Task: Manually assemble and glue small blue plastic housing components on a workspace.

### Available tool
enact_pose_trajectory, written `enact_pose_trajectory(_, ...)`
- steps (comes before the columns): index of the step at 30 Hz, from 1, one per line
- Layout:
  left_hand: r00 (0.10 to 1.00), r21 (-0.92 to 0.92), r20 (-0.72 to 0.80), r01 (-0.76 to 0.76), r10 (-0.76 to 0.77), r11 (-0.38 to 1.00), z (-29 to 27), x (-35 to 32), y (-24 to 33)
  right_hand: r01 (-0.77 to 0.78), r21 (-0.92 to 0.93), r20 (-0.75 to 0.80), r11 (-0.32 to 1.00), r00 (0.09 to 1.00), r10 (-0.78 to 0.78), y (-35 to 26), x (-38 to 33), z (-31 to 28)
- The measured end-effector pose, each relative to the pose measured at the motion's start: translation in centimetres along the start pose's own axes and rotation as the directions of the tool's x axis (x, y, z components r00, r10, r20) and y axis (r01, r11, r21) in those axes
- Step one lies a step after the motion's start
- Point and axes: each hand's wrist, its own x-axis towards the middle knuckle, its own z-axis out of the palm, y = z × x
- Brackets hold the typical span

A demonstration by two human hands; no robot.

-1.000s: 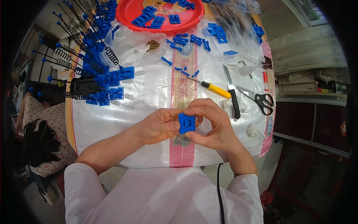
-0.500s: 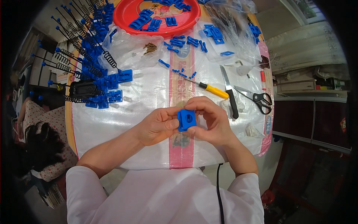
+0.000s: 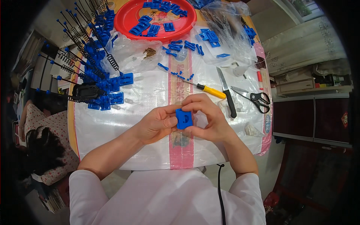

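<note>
Head view. The left hand (image 3: 157, 125) and the right hand (image 3: 208, 120) meet over the near middle of the worktop (image 3: 123, 142), which is covered by a white woven sheet with a pink stripe. Both grips are closed on one small blue plastic block (image 3: 184, 119): the left thumb and fingertips pinch its left edge, and the right fingers wrap its top and right side. The block is held clear of the sheet, face up toward the camera.

Risks, as a judgement: the block is small and pinched only at its edges, so uneven pressure from either hand could twist it loose and drop it onto the sheet. Whether a smaller part sits inside the block cannot be told; if so, it could spring out.

Surroundings. Just beyond the right hand lie a yellow-handled screwdriver (image 3: 210, 91), a black-handled knife (image 3: 226, 91) with its blade pointing far, and black-handled scissors (image 3: 253, 98). A careless reach to the right would meet the blade. Small blue pins (image 3: 182, 76) lie scattered far of the hands. At far left stands a cluster of blue assemblies with springs and rods (image 3: 90, 63); the rods project outward and would catch a sleeve. A red tray (image 3: 127, 18) at the far edge holds more blue pieces, with clear plastic bags (image 3: 225, 33) to its right.
</note>
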Motion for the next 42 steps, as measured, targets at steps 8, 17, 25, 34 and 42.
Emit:
enact_pose_trajectory(8,0.998,0.068,0.026,-0.051,0.049,0.996,0.2,-0.1,0.0,-0.05,0.032,-0.021,0.998,0.999,0.05,-0.3,-0.3,0.5)
enact_pose_trajectory(17,0.986,0.241,-0.065,-0.132,0.152,0.962,0.9,0.0,0.4,-0.045,-0.107,-0.114,0.993,0.993,0.033,-2.0,0.2,0.4)
enact_pose_trajectory(25,0.971,0.329,-0.133,-0.147,0.201,0.933,0.3,0.3,-0.1,-0.196,-0.141,-0.229,0.97,0.96,0.161,-0.3,-0.9,1.9)
enact_pose_trajectory(34,0.955,0.39,-0.174,-0.158,0.241,0.907,1.7,0.2,0.1,-0.243,0.122,-0.242,0.962,0.933,0.266,0.5,-1.0,1.7)
enact_pose_trajectory(42,0.942,0.419,-0.218,-0.145,0.254,0.897,2.8,0.0,0.4,-0.43,0.373,-0.15,0.822,0.847,0.511,0.9,-1.1,1.3)
